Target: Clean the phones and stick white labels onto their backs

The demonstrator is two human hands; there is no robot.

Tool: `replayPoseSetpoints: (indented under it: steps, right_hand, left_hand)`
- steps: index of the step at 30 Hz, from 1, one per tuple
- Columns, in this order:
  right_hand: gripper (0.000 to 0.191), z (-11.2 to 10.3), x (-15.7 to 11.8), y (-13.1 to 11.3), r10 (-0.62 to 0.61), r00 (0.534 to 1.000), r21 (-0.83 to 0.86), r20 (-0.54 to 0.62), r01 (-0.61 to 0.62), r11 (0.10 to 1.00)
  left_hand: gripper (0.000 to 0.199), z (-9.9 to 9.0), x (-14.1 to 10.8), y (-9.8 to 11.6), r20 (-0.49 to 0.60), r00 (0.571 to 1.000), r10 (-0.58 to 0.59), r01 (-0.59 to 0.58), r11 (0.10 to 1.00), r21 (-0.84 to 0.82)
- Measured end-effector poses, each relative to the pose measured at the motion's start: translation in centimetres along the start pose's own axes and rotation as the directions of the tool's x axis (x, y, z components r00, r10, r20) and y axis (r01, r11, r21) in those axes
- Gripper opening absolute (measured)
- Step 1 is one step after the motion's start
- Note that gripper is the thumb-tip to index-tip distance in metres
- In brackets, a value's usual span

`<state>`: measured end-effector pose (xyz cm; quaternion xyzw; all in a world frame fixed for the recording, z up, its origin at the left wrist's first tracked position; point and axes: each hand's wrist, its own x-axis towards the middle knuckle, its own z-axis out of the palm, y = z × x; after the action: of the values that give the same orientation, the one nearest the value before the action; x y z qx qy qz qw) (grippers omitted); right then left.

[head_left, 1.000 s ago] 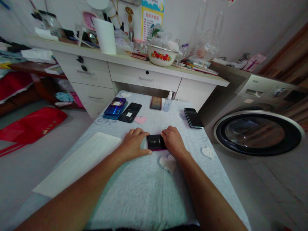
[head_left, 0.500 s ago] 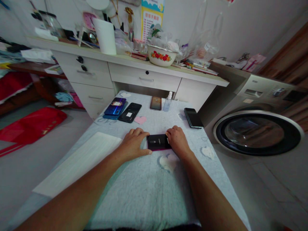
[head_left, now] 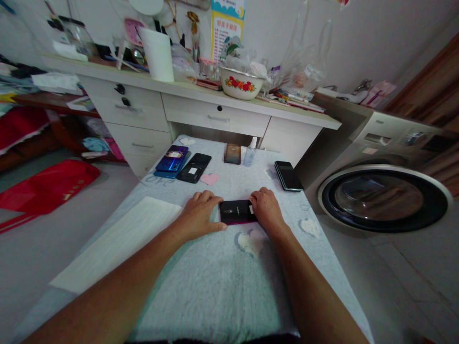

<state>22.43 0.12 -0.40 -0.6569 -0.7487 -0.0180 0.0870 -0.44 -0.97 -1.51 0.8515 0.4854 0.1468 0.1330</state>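
Note:
A dark phone [head_left: 236,212] with a reddish lower edge lies back up on the cloth-covered table [head_left: 222,286], between my two hands. My left hand [head_left: 202,214] has its thumb and fingers around the phone's left end. At the right end, my right hand [head_left: 266,208] has its fingers bent over the phone, with a pale bit at the fingertips and a white label partly showing beside them. Farther back on the left are a blue phone [head_left: 171,161] on top of another and a black phone [head_left: 194,168]. Stacked dark phones [head_left: 289,176] lie at the back right.
A clear spray bottle [head_left: 250,152] and a brown blurred item [head_left: 232,154] stand at the table's back. A pale board [head_left: 118,243] lies on the left. Behind is a white desk [head_left: 215,112] holding a flowered bowl [head_left: 242,83]; a washing machine [head_left: 380,191] is on the right.
The phone and my right hand have shifted very slightly to the right. My left hand has stayed almost in place.

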Motion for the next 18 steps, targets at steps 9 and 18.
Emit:
replayPoseSetpoints:
  steps: [9, 18]
  right_hand:
    - [0.028, -0.07, -0.01, -0.01, 0.013, 1.0, -0.006, 0.01, -0.013, 1.0]
    - [0.027, 0.03, -0.02, 0.1, 0.014, 1.0, 0.007, 0.001, -0.014, 1.0]
  left_hand:
    - [0.071, 0.17, 0.0, -0.13, 0.003, 1.0, -0.011, 0.011, 1.0, -0.007]
    - [0.069, 0.12, -0.05, -0.06, -0.006, 1.0, -0.007, 0.007, 1.0, 0.0]
